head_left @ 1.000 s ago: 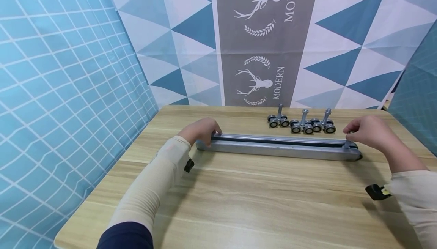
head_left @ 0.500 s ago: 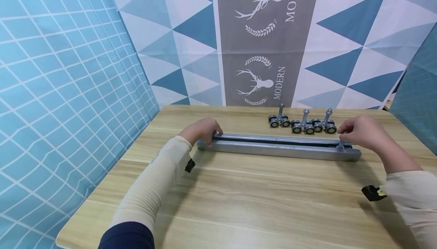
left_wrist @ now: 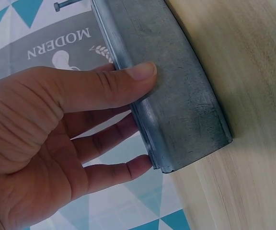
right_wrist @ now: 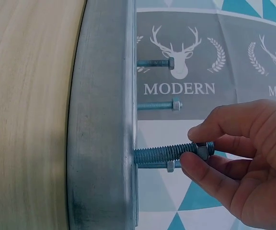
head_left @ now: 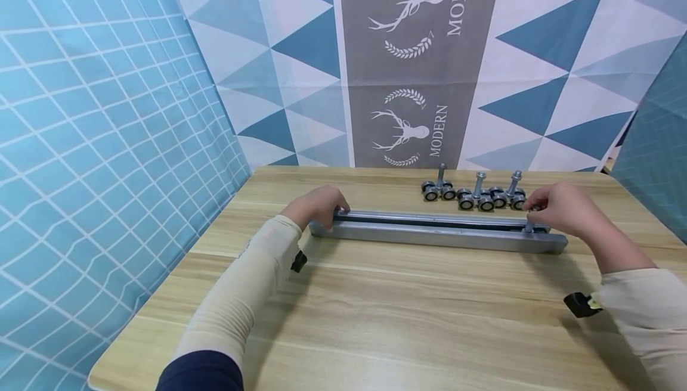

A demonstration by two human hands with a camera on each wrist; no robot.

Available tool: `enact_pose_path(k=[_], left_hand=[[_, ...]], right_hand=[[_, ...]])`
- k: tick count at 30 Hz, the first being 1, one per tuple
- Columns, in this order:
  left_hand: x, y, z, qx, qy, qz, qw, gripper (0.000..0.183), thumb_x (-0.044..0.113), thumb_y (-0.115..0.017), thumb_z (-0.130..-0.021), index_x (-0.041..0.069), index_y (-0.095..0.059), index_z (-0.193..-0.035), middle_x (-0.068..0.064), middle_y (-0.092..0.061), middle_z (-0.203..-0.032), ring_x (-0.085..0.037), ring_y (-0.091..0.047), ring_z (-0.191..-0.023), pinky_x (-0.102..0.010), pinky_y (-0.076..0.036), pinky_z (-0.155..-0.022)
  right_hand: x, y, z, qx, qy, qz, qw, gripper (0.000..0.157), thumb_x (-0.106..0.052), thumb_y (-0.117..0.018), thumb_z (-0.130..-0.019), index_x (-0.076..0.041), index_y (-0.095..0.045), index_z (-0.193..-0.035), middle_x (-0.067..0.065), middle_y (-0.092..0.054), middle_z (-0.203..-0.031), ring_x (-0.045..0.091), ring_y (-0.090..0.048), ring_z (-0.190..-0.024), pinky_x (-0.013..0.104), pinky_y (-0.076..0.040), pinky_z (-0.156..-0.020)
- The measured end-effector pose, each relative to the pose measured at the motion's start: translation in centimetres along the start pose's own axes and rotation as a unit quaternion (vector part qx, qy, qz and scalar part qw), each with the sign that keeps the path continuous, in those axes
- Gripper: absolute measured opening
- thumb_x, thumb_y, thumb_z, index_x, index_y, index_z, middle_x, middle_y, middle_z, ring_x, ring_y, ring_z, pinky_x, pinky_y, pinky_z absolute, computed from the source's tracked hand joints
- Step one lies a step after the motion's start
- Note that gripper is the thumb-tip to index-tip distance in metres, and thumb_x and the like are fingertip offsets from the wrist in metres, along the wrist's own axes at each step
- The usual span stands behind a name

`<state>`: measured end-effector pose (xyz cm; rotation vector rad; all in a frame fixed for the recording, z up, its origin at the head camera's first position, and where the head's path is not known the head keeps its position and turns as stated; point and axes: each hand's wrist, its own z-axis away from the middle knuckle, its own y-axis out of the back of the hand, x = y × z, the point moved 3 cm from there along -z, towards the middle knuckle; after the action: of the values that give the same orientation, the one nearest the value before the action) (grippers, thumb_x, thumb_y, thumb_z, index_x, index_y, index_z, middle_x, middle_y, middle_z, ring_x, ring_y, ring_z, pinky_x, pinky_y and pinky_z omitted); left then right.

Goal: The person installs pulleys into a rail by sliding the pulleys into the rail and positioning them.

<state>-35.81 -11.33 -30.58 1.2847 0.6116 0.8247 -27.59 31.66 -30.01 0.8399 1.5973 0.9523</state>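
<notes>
Left grip (head_left: 322,205): we hold the rail's (head_left: 429,234) left end.
Right grip (head_left: 563,207): we pinch a bolted roller (right_wrist: 159,154), seemingly fitted inside the rail's right end.
Likely remaining: three rollers (head_left: 477,196) behind the rail.

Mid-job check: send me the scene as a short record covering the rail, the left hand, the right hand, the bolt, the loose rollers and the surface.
Rail: metal rail, lying lengthwise, slot up
Left hand: left hand grips the rail's left end, thumb on its outer side
Right hand: right hand pinches the bolt near its nut
Bolt: threaded bolt, standing out of the slot near the rail's right end
Loose rollers: three wheeled rollers behind the rail, bolts up
Surface: wooden table
</notes>
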Motion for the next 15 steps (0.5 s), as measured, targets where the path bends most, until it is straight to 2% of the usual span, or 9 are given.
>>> enact_pose_path(k=[15], left_hand=[[-0.15, -0.20, -0.05, 0.011, -0.010, -0.007, 0.9999, 0.057, -0.006, -0.082, -0.068, 0.009, -0.069, -0.122, -0.006, -0.068, -0.118, -0.022, -0.062, -0.106, -0.034, -0.049, -0.092]], right_hand=[[-0.78, -0.47, -0.14, -0.003, 0.003, -0.001, 1.000, 0.018, -0.006, -0.068, -0.084, 0.007, -0.071, -0.096, 0.011, -0.068, -0.081, 0.019, -0.056, -0.063, 0.036, -0.045, -0.053]])
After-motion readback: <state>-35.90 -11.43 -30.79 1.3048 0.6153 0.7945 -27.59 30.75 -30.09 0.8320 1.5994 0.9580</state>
